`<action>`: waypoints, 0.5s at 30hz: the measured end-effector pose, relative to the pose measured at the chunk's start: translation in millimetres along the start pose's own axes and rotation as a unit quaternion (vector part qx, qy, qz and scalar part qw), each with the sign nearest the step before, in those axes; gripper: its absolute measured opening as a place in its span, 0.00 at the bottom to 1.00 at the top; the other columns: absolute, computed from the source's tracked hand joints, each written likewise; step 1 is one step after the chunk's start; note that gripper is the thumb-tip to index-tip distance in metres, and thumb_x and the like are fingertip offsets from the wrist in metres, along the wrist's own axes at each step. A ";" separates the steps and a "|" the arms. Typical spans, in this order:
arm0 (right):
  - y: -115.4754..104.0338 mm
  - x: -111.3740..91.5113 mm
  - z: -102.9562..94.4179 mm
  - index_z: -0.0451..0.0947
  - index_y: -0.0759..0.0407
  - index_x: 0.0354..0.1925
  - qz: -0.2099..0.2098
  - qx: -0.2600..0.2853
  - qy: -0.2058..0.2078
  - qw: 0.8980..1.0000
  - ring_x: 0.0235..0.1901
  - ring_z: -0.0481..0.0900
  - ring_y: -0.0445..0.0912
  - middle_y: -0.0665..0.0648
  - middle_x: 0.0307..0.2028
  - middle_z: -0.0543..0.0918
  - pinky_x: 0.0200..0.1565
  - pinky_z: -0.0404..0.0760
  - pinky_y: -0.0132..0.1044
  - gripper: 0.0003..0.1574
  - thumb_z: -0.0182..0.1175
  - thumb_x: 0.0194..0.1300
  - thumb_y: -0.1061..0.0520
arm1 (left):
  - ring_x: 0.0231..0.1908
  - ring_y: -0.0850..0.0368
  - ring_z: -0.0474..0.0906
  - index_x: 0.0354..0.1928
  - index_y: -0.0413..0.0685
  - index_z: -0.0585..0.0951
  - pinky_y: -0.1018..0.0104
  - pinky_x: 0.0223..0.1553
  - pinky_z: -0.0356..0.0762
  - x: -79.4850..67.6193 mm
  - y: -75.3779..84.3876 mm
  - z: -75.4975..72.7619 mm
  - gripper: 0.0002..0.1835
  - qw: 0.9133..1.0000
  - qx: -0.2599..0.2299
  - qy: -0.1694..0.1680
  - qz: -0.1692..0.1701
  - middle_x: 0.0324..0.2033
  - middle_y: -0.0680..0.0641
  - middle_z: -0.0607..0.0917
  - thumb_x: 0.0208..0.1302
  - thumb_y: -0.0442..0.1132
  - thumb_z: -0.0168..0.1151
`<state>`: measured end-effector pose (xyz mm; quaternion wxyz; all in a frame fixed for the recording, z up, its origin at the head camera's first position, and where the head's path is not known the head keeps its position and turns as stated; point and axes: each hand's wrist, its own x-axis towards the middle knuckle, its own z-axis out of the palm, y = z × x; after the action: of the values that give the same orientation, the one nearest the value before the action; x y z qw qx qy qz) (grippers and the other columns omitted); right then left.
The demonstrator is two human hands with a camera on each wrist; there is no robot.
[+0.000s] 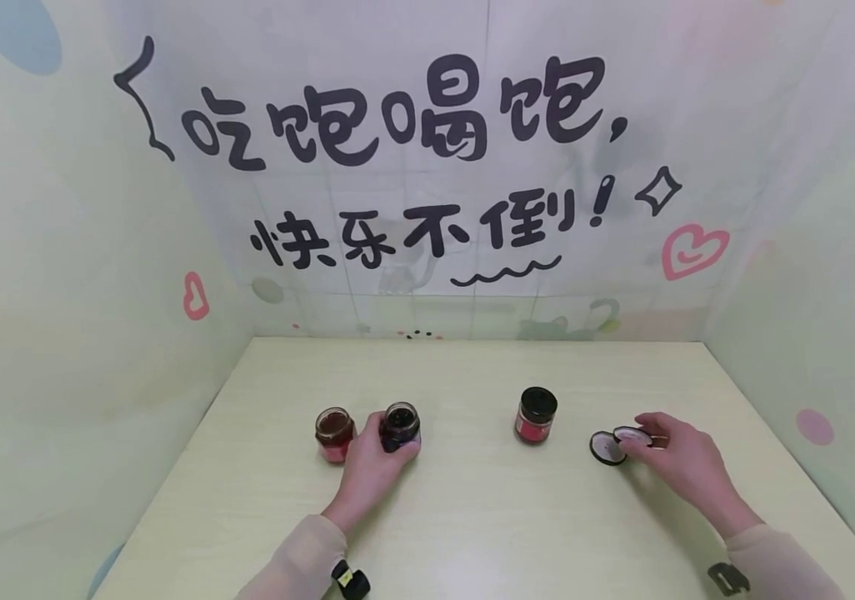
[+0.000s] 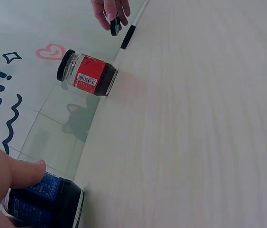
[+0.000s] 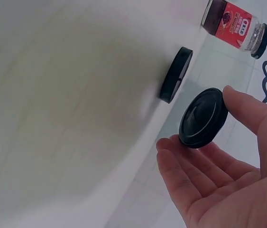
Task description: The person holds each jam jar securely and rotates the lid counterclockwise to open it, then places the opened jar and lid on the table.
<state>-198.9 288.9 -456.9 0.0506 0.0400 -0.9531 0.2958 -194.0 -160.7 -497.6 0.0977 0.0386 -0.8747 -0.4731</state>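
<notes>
My left hand (image 1: 369, 471) grips an open glass jar (image 1: 402, 423) of dark contents, standing on the table without a lid. Its blue label (image 2: 45, 187) shows in the left wrist view, with the thumb along the side. Close to its left stands another open jar (image 1: 334, 433), with reddish-brown contents and a red label, partly behind the hand. Over on the right, my right hand (image 1: 690, 462) pinches a black jar lid (image 3: 203, 118) by its edge between thumb and fingers. Just beside it, a second lid (image 1: 606, 448) lies on the table, pale inside facing up.
Between the hands stands a jar (image 1: 536, 415) with a black lid on and a red label. The pale wooden table (image 1: 457, 517) is enclosed at the back and sides by printed cloth walls (image 1: 427, 308). A small black object (image 1: 351, 579) is by the left sleeve.
</notes>
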 end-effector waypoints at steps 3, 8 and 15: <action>4.2 -0.3 -0.1 0.77 0.63 0.61 -0.007 -0.010 0.000 1.000 0.44 0.86 0.56 0.61 0.46 0.88 0.38 0.77 0.44 0.41 0.70 0.61 0.36 | 0.57 0.40 0.78 0.61 0.43 0.74 0.43 0.60 0.71 0.4 -0.7 0.0 0.34 1.000 0.002 0.004 0.003 0.54 0.37 0.83 0.56 0.47 0.77; 10.2 -0.5 -0.5 0.75 0.64 0.63 -0.015 -0.023 -0.001 1.000 0.45 0.85 0.59 0.62 0.47 0.87 0.39 0.78 0.48 0.42 0.69 0.62 0.37 | 0.56 0.40 0.79 0.60 0.43 0.74 0.43 0.60 0.72 1.2 -1.4 -0.1 0.34 1.000 0.008 0.011 0.003 0.54 0.38 0.83 0.56 0.47 0.77; 15.2 -1.8 -2.2 0.75 0.66 0.63 -0.015 -0.046 -0.008 0.999 0.52 0.78 0.71 0.69 0.48 0.85 0.43 0.76 0.58 0.43 0.68 0.63 0.37 | 0.57 0.40 0.78 0.61 0.42 0.74 0.43 0.60 0.71 3.0 -0.8 -1.5 0.34 1.000 0.015 0.017 -0.001 0.54 0.38 0.83 0.56 0.47 0.77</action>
<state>-198.5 302.7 -463.8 0.0488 0.0539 -0.9654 0.2505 -196.7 -162.9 -497.1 0.1115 0.0492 -0.8800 -0.4590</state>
